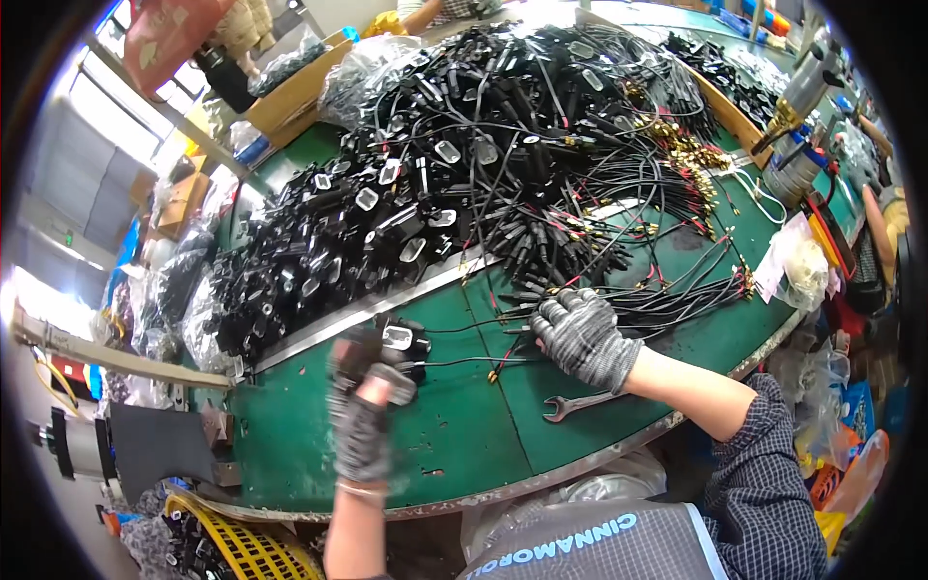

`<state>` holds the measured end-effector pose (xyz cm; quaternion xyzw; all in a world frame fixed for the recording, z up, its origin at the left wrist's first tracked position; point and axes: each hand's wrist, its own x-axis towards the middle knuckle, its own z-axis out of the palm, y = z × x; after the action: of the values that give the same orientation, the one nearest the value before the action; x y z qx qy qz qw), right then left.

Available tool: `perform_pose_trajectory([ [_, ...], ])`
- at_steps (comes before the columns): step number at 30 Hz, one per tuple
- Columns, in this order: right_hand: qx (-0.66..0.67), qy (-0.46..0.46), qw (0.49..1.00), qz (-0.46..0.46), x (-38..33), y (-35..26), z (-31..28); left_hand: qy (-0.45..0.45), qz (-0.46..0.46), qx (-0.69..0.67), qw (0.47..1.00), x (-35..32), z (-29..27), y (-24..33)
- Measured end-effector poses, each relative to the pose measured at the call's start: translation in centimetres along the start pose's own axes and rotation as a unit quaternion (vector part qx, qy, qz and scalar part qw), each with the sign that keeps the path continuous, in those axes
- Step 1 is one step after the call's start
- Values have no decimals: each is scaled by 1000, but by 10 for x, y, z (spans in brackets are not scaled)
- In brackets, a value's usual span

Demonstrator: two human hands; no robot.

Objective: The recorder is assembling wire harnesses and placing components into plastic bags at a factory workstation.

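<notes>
Head camera view: a person's two gloved hands work at a green worktop (464, 440). At lower left, a yellow plastic basket (237, 530) holds loose black parts (189, 543). At upper left, a brown cardboard box (288, 114) contains clear plastic bagging, with another clear bag (367, 75) bulging beside it.

Two black housings (398, 337) lie on the worktop just beside the left hand (362, 416), in front of a pale metal strip (372, 307). They look glossy, each with a clear, rounded window. Two thin black cables (464, 362) run from them toward the right hand (585, 338).

The left hand is blurred by motion, its thumb tip bare; whether its grip holds a housing, I cannot tell. The right hand, in a grey striped glove, curls its fingers down over the near end of a bundle of black cables (667, 311); its fingertips are hidden, so I cannot tell how tight that grip is.

Counted: one wrench (577, 405), silver and open-ended, near the right wrist; one yellow basket. Behind the strip, a heap of similar housings (377, 208) is too dense to count.
</notes>
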<state>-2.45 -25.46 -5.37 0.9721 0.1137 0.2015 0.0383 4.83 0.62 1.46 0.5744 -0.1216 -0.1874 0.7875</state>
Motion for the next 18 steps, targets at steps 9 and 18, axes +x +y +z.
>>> perform_pose_trajectory([
  [9, 584, 95, 756, 282, 11, 40, -57, 43, -70, -117, 990, -61, 8, -87],
  [18, 551, 234, 799, 62, 1, 62, -142, 1, 77, 427, 901, -69, -9, -61],
])
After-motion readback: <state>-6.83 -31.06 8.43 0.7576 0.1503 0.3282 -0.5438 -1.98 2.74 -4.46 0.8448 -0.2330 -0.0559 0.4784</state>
